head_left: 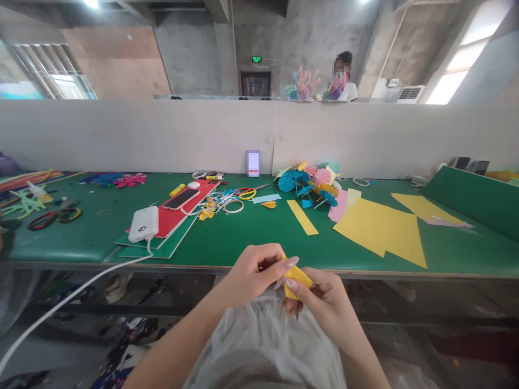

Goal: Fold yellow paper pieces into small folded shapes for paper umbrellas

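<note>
Between my two hands is a small folded piece of yellow paper (299, 276), held just in front of the table's near edge. My left hand (259, 270) pinches its upper left side with thumb and fingers. From the right, my right hand (324, 292) grips the lower part, its thumb pressed flat on the paper. Some of the fingers behind the paper are hidden. Beyond my hands, a yellow paper strip (303, 217) and a large yellow sheet (383, 229) lie on the green table (227, 243).
Colourful paper umbrellas (308, 183) are piled at the back. Yellow-handled scissors (247, 193) lie near a tape roll (233, 206). To the left, a white power bank (144, 223) with a cable and a phone (181, 199) rest on boards. Another person (344, 75) is behind the partition.
</note>
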The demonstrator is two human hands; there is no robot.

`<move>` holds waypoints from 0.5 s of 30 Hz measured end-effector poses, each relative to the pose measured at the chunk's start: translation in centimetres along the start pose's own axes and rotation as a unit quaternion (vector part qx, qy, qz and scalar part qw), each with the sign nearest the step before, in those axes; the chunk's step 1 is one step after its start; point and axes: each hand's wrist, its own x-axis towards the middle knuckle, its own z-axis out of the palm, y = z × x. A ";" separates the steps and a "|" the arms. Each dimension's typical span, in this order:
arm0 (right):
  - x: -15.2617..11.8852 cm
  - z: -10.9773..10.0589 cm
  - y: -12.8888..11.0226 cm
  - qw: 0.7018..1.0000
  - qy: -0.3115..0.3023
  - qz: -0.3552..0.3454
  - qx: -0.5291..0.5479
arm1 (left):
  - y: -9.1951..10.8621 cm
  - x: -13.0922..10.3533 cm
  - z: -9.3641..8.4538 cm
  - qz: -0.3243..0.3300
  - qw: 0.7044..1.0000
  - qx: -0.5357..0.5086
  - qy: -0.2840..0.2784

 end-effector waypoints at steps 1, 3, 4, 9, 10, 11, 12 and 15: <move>-0.1 0.0 0.0 1.000 -0.002 0.000 0.001 | 0.1 0.0 -0.1 -0.009 1.000 -0.010 -0.006; -0.2 0.0 0.1 1.000 -0.001 0.002 0.002 | 0.2 0.0 -0.2 -0.025 0.999 -0.032 -0.022; -0.3 0.0 0.2 1.000 0.000 0.002 0.001 | 0.3 0.0 -0.2 -0.032 0.998 -0.042 -0.030; -0.5 -0.2 0.3 1.000 -0.008 0.009 0.002 | 0.9 0.0 -0.4 -0.067 0.993 -0.088 -0.048; -0.5 -0.3 0.3 1.000 -0.017 0.013 0.003 | 1.1 0.0 -0.5 -0.072 0.991 -0.099 -0.055; -0.5 -0.4 0.3 1.000 -0.026 0.016 0.006 | 1.2 0.0 -0.6 -0.076 0.989 -0.109 -0.064; -0.5 -0.5 0.3 0.999 -0.034 0.019 0.009 | 1.2 0.1 -0.7 -0.079 0.987 -0.118 -0.077; -0.5 -0.7 0.4 0.998 -0.050 0.027 0.025 | 0.9 0.6 -1.2 -0.096 0.977 -0.139 -0.134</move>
